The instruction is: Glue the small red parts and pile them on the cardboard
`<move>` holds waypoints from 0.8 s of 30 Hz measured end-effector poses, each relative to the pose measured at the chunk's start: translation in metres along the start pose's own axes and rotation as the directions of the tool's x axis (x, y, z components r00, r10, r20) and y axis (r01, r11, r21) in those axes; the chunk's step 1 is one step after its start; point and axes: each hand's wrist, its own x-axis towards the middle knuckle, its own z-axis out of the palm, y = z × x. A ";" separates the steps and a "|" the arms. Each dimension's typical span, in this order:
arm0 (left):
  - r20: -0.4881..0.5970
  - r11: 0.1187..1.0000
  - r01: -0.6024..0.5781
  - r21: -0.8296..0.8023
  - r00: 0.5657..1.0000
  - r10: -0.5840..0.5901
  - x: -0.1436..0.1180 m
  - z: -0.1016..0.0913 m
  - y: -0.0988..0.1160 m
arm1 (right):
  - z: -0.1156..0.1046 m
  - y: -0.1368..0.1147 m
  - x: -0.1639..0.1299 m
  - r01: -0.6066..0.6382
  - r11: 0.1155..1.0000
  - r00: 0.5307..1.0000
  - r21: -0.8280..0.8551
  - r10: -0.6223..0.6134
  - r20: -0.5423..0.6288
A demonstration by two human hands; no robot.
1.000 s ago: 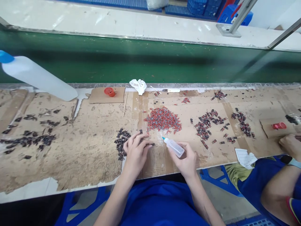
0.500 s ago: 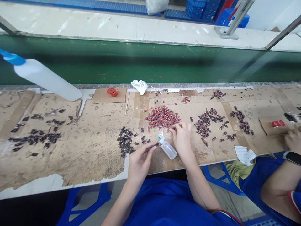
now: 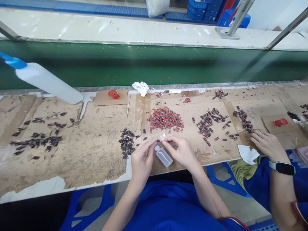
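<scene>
My left hand (image 3: 142,158) pinches a small black part (image 3: 158,140) between thumb and fingertips. My right hand (image 3: 181,151) holds a small red part (image 3: 161,141) by its end, and the two parts meet or nearly meet. Just below the fingertips lies a small clear squeeze bottle (image 3: 164,157), its tip hidden by the hands. Beyond the hands spreads a pile of small red-and-grey parts (image 3: 165,118). Left of my left hand is a pile of black parts (image 3: 126,142).
A large white bottle with a blue nozzle (image 3: 48,82) leans at the left. Red caps (image 3: 113,94) sit on cardboard pieces. Assembled-looking red-and-black parts (image 3: 206,123) lie to the right, near a co-worker's hand (image 3: 267,144). Crumpled tissue (image 3: 141,88) lies at the back.
My right hand has moved from the red pile to my left hand with a red part. The small bottle has shifted slightly left. The co-worker's hand has reached leftward to the parts.
</scene>
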 end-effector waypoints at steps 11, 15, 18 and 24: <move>0.041 0.999 -0.026 0.030 0.999 0.025 -0.003 0.010 -0.004 | -0.002 0.012 0.001 -0.072 0.994 0.997 0.077 0.069 0.029; 0.052 1.000 0.022 -0.019 0.998 -0.021 -0.002 0.011 -0.002 | 0.000 0.020 0.000 -0.109 0.977 0.994 0.182 0.107 0.018; 0.065 0.996 0.050 -0.068 0.997 -0.046 -0.002 0.011 -0.003 | 0.000 0.022 -0.002 -0.130 0.967 0.991 0.218 0.129 0.017; 0.075 0.992 0.104 -0.075 0.992 -0.098 -0.005 0.008 -0.005 | 0.002 0.018 -0.004 -0.145 0.959 0.989 0.243 0.151 -0.005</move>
